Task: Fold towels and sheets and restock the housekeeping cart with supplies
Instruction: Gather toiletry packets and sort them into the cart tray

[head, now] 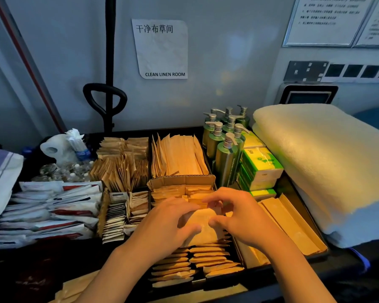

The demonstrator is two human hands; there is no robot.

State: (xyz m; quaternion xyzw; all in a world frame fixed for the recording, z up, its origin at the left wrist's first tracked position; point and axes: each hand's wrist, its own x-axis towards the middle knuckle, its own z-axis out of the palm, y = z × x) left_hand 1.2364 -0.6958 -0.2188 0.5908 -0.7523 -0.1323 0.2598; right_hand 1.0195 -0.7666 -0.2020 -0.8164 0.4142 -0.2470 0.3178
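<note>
Left hand (171,224): fingers curled onto brown paper packet (202,228), thumb pressing its face | Right hand (239,217): thumb and bent fingers pinching same packet's upper right edge | Packet: tilted atop packet rows (195,261) in cart tray (293,254), front centre compartment | Adjacent: pump bottles (225,147), folded towel (324,162) to the right.

On the wall ahead of me a curled paper sign (161,49) reads "干净布草间" along its top and "CLEAN LINEN ROOM" along its bottom edge. The framed notices (328,20) at upper right carry lines of print too blurred for me to read, as is the print on the green-and-white tissue packs (260,165).
</note>
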